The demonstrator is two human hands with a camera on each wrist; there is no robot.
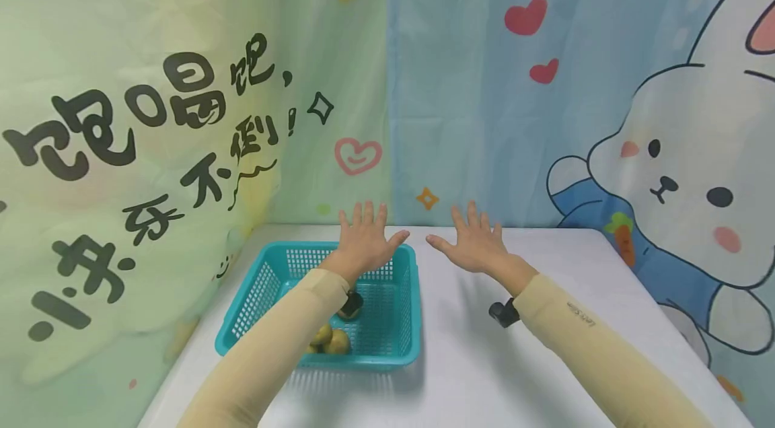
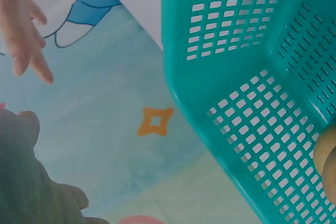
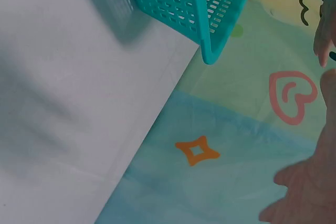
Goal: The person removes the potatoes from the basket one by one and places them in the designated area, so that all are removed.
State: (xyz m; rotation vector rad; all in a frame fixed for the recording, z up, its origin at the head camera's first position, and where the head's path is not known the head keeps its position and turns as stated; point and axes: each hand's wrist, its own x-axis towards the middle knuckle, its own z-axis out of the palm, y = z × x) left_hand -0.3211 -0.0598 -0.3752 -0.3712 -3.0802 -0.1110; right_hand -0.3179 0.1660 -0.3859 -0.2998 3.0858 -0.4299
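Both hands are held up with fingers spread and hold nothing. My left hand [image 1: 363, 243] hovers over the far right part of a turquoise plastic basket [image 1: 375, 362]. To the right of the basket, my right hand [image 1: 475, 246] is raised above the table. Inside the basket lie several round, yellowish-brown things [image 1: 337, 342], perhaps potatoes, partly hidden by the left forearm. The left wrist view catches part of them [image 2: 326, 150] at its right edge, beside the basket's perforated wall [image 2: 181, 77]. In the right wrist view the right hand [image 3: 310, 177] is apart from the basket [image 3: 202, 14].
A white table [image 1: 460, 374] carries the basket on its left side. Behind it hangs a printed curtain [image 1: 448, 78] with hearts, lettering and a cartoon rabbit [image 1: 672, 145]. A small black device [image 1: 504, 312] sits at the right wrist.
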